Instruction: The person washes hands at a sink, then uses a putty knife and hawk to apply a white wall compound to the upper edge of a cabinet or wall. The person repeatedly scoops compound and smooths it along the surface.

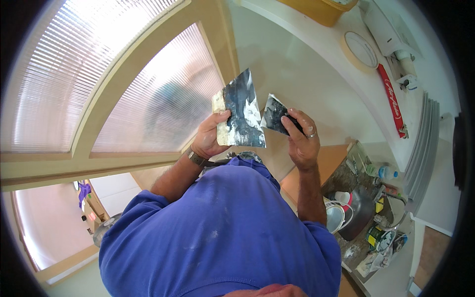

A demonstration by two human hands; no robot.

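Observation:
My left hand (210,134) is closed on the cream-coloured back edge of a wide filling knife (240,111). Its dark metal blade carries white smears and a patch of filler. My right hand (303,141) grips a smaller putty knife (274,115), whose dark, smeared blade points left toward the wide one. The two blades are very close at the wide knife's right edge; whether they touch I cannot tell. Both tools are held up in front of my body.
A frame with ribbed glass panes (163,104) stands close on the left. Along the upper right, a white ledge (316,29) bears a yellow tub (319,11), a roll of tape (360,49) and a red strip (391,101). A cluttered bench (354,252) at lower right holds a bucket (334,218) and bottles.

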